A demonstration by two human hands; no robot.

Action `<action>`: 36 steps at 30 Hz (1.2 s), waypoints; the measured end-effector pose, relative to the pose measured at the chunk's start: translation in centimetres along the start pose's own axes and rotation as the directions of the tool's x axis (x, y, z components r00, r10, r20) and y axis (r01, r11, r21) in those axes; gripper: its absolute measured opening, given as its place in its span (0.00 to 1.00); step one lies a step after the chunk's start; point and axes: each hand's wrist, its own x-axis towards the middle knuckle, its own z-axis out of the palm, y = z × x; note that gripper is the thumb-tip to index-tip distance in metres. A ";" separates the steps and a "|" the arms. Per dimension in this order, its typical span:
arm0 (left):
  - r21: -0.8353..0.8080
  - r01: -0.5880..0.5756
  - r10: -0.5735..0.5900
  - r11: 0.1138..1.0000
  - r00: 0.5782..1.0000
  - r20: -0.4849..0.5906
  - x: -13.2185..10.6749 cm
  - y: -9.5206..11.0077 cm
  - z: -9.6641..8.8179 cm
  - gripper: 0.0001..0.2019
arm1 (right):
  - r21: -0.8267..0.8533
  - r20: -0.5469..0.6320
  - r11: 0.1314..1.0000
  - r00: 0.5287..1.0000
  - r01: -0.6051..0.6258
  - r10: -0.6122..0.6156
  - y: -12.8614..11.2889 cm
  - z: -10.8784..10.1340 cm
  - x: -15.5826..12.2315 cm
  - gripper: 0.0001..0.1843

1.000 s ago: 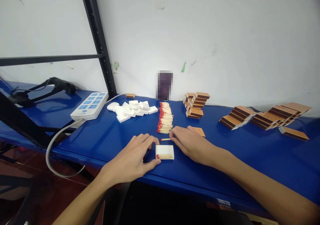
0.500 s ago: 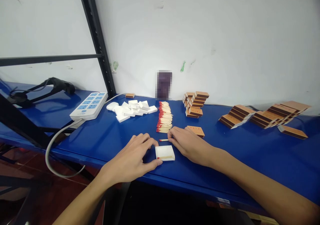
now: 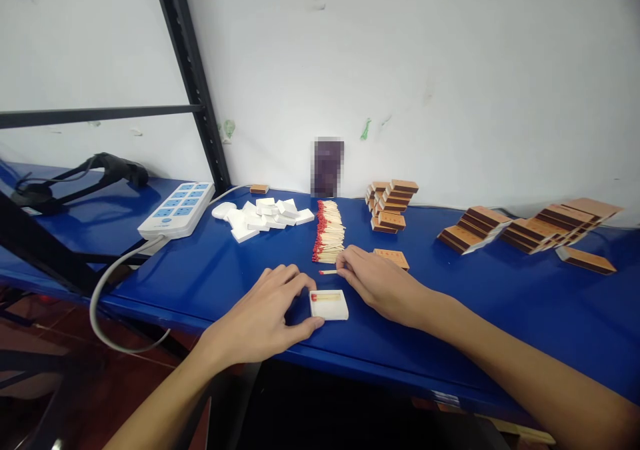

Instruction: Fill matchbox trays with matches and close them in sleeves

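Note:
A small white matchbox tray [image 3: 329,305] lies on the blue table [image 3: 500,317] with a red-tipped match in it. My left hand [image 3: 265,317] rests beside the tray, thumb and fingers curled against its left side. My right hand [image 3: 375,280] pinches the end of a single match [image 3: 327,272] just beyond the tray. Behind it lies a neat pile of red-headed matches [image 3: 329,232]. An orange matchbox sleeve [image 3: 393,258] sits next to my right hand.
Several white trays [image 3: 267,215] are heaped at the left of the match pile, near a white power strip [image 3: 176,209] with a grey cable. Stacks of orange sleeves [image 3: 390,205] stand behind, and more sleeves [image 3: 535,231] at right. A black shelf post [image 3: 193,83] rises at left.
The match in the tray now lies at its far edge instead of the near edge. My right hand has shifted slightly up toward the pile, gripping a single match.

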 end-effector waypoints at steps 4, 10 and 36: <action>-0.012 0.007 -0.007 1.000 1.000 -0.007 0.0 0.0 0.0 0.11 | 0.007 0.001 1.000 1.000 -0.024 0.024 -0.4 -0.4 0.1 0.09; -0.014 0.011 -0.011 1.000 1.000 -0.023 0.0 0.0 0.1 0.11 | 0.007 -0.018 0.999 0.999 -0.043 0.043 -0.7 -0.6 0.1 0.09; -0.062 0.017 -0.020 0.998 0.998 -0.055 0.2 0.2 0.1 0.07 | -0.056 0.087 0.991 0.989 0.122 -0.117 -1.5 -0.4 -0.8 0.09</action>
